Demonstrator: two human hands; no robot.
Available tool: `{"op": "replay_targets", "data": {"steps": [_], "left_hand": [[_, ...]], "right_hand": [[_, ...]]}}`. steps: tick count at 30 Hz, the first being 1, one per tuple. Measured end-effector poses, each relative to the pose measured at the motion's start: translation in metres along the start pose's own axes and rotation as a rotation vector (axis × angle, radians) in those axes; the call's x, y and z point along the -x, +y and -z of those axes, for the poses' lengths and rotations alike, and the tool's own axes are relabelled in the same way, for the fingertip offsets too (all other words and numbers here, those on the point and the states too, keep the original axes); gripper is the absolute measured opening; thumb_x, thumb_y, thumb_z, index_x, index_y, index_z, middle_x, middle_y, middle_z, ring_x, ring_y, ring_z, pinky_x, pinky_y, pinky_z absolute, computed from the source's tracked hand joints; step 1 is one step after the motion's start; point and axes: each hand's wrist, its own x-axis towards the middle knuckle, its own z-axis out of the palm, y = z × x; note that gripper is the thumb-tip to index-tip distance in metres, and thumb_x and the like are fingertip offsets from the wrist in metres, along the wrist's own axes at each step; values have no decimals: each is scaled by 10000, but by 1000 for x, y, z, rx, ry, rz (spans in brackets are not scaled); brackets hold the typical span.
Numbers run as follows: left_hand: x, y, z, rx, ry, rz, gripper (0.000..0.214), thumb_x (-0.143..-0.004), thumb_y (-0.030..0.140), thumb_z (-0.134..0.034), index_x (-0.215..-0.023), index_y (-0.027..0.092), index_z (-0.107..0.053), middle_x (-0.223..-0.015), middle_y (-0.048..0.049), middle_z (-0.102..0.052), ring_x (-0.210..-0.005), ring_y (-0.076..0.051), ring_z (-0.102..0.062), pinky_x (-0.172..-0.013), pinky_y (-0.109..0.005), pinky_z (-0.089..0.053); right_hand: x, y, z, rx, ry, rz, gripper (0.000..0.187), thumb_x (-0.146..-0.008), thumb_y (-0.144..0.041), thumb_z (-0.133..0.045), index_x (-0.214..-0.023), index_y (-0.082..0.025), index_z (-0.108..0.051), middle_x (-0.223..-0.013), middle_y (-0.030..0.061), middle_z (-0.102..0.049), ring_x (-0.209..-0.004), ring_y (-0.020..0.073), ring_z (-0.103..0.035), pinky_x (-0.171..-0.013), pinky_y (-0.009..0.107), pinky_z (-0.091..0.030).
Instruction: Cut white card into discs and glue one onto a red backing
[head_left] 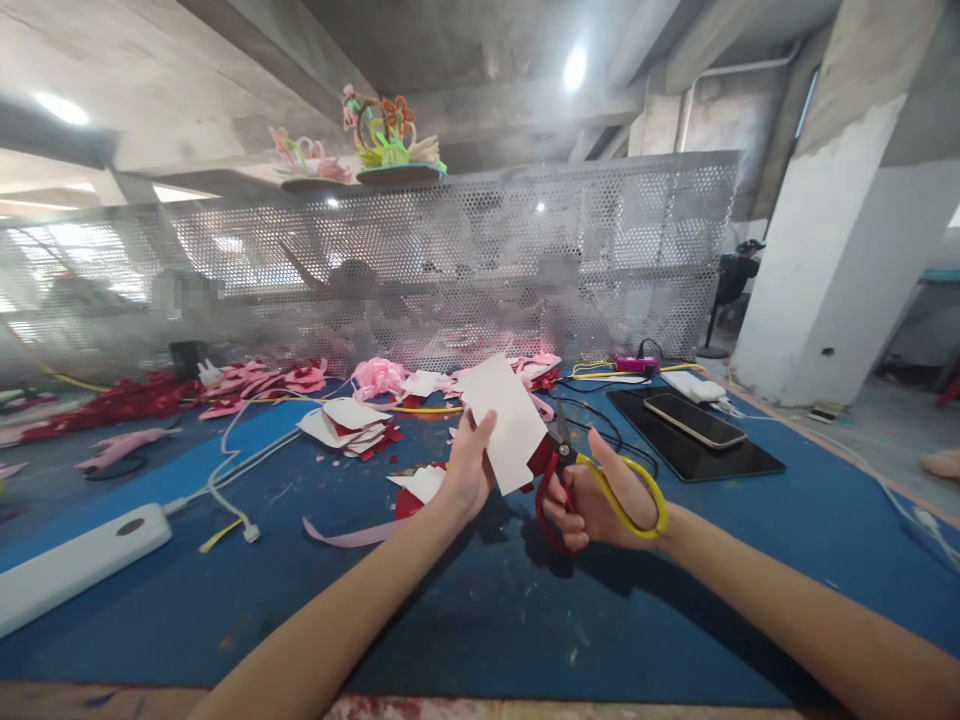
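In the middle of the view my left hand (471, 462) grips a white paper card (504, 420), thumb on its face, with red material showing at its lower right edge. My right hand (600, 500) has its fingers through the handles of a pair of scissors (564, 452), one handle yellow and one red. The scissor blades point up and away, close to the card's right edge. The handles are spread apart. Below and left of my left hand lie a white and red piece (426, 484) and a pink ribbon (356, 535).
A pile of white and red pieces (352, 425) lies left of centre. On the right a phone (694, 418) rests on a black tablet (720, 455). A white power strip (82, 565) and cables lie left. A perforated metal screen (465, 260) stands behind pink and red scraps.
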Motion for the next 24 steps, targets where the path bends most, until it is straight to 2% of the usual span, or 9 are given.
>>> {"op": "replay_targets", "data": {"steps": [3, 5, 7, 10, 14, 18, 24], "left_hand": [[-7, 3, 4, 50, 94, -123, 491, -638, 318, -758, -1017, 231, -459, -908, 5, -657, -739, -136, -653, -730, -284, -524], [-9, 4, 6, 90, 110, -158, 451, -637, 304, -759, -968, 229, -463, -848, 26, -653, -723, -124, -647, -721, -271, -518], [-7, 3, 6, 99, 78, -104, 413, -643, 316, -754, -952, 216, -499, -816, 19, -666, -699, -130, -645, -686, -262, -515], [-2, -1, 4, -12, -11, 47, 407, -611, 346, -775, -917, 155, -587, -766, -31, -693, -642, -156, -642, -607, -258, -506], [3, -5, 3, -134, -124, 156, 401, -561, 357, -807, -830, 101, -656, -777, -90, -713, -660, -180, -654, -595, -251, -504], [1, -5, 6, -156, -159, 188, 374, -584, 353, -795, -842, 108, -677, -846, -105, -720, -675, -182, -658, -613, -261, -504], [-3, -2, 10, -170, -179, 156, 374, -594, 320, -793, -891, 124, -678, -892, -96, -720, -720, -190, -661, -670, -283, -509]], "right_hand": [[-2, 3, 2, 11, -23, -10, 765, -706, -841, -146, -681, -156, -486, -624, 0, -435, -499, 90, -345, -506, 251, -290], [-3, 5, 2, 6, -33, -10, 770, -707, -840, -136, -686, -156, -489, -618, -1, -433, -499, 93, -346, -509, 255, -290], [-3, 6, 2, -2, -35, -7, 766, -714, -835, -138, -693, -156, -493, -616, 0, -438, -497, 93, -351, -509, 253, -286], [-2, 6, 2, -2, -25, -11, 747, -716, -834, -172, -680, -159, -488, -614, 5, -459, -491, 92, -363, -510, 252, -288], [1, 4, 5, 36, 20, -33, 756, -682, -859, -215, -672, -159, -502, -598, 17, -494, -495, 108, -417, -532, 271, -339], [3, 0, 3, 133, 86, -33, 804, -648, -885, -173, -643, -161, -523, -570, 19, -505, -489, 129, -474, -544, 293, -400], [6, -5, -5, 373, 233, -18, 788, -667, -872, -124, -552, -183, -488, -470, -4, -463, -368, 101, -454, -420, 250, -395]]}}
